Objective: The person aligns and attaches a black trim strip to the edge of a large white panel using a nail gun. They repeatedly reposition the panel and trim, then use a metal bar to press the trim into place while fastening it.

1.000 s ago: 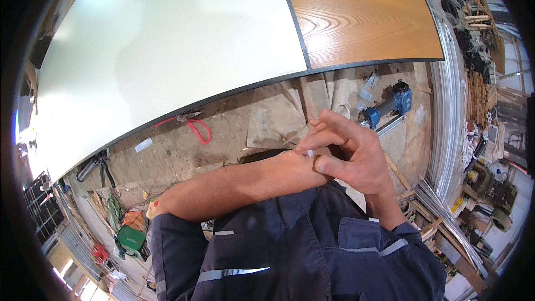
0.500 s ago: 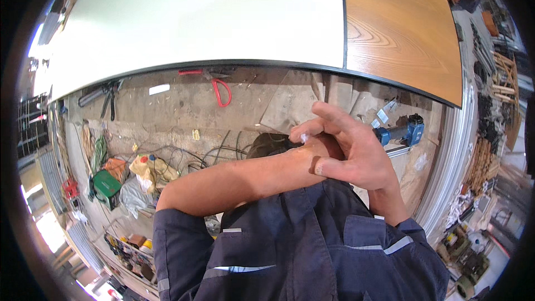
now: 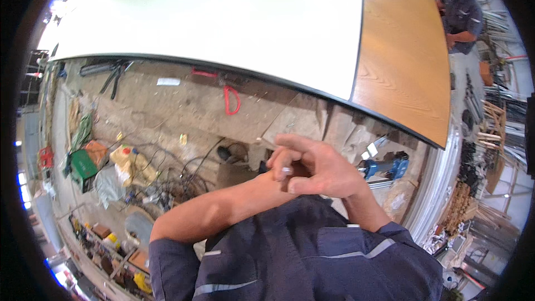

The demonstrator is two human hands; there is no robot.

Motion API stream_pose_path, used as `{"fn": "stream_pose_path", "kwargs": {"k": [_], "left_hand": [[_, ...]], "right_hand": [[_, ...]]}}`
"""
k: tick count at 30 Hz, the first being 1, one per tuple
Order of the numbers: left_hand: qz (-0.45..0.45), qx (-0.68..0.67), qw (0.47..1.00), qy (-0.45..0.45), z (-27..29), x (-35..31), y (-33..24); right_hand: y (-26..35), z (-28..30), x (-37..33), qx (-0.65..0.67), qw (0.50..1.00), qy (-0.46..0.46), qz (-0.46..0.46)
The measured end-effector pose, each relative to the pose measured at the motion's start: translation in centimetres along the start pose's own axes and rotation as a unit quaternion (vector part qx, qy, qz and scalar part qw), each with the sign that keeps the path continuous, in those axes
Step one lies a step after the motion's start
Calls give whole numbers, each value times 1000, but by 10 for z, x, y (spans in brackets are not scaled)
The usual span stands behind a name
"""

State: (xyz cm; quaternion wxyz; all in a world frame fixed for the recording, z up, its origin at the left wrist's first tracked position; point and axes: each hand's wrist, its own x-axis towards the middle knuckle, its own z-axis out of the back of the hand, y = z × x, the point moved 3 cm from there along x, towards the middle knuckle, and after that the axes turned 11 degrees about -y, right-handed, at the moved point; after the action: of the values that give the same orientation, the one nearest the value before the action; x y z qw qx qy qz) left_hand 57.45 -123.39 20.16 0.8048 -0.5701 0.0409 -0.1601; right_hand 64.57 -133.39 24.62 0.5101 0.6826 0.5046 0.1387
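Observation:
My left forearm crosses in front of my dark work shirt, pointing to the right. Its hand lies hidden behind my right hand, so its fingers do not show. My right hand hangs over the left wrist with its fingers curled and the thumb apart from the index finger. Among those curled fingers is a small white scrap, too small to make out. Beyond both hands stands a table-high white panel with a dark edge, joined to a wood-grain panel. Neither hand touches them.
Below the panel edge lie a red-handled tool, a white strip and a black-handled tool. A blue tool is at right, near long metal profiles. Cables, bags and a green box lie left. Another person stands far right.
My view has turned and shifted, so the panels slant down to the right and the other person shows more fully. My crossed hands appear lower and slightly left, still together.

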Motion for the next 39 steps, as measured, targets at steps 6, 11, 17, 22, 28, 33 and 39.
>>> {"fn": "stream_pose_path", "kwargs": {"k": [6,11,17,22,28,33,39], "left_hand": [[-7,23,999,-48,35,-22,43],[16,71,987,-143,99,-96,84],[231,186,955,-29,171,-210,158],[359,135,913,-137,206,-385,218],[556,115,788,-240,224,-557,252],[571,12,712,-409,210,-607,271],[619,-64,657,-426,199,-625,340]], "right_hand": [[-19,-29,58,55,998,16,-8],[-40,-90,116,121,993,17,-2],[-79,-148,179,134,986,-74,60],[-93,-210,248,90,989,-100,54],[-98,-265,335,77,996,-42,24],[-99,-307,412,84,995,16,42],[-108,-368,494,62,997,51,2]]}}
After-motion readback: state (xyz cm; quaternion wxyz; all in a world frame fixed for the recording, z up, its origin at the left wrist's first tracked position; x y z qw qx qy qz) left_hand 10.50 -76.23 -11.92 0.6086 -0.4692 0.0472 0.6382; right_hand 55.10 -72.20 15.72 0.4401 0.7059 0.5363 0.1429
